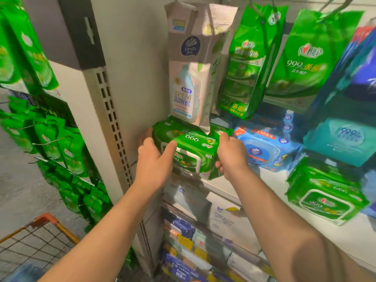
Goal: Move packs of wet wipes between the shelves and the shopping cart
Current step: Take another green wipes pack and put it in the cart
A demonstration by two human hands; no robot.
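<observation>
Green wipes pack point(191, 147) lies at the shelf point(270, 180) left front corner, long axis along the edge, its print upside down. Left hand point(154, 159) grips its left end, fingers partly hidden behind; right hand point(230, 155) pinches the right end. The cart point(48, 222) is cut off, lower left, perhaps holding something blurred.

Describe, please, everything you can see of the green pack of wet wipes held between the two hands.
The green pack of wet wipes is a soft, glossy plastic bundle with white print, "999" and "80", and a white-rimmed flip lid on its front face. It lies flat at the left end of the white shelf, beneath a hanging pale pack. The left hand grips its left end, the right hand its right end.
</observation>
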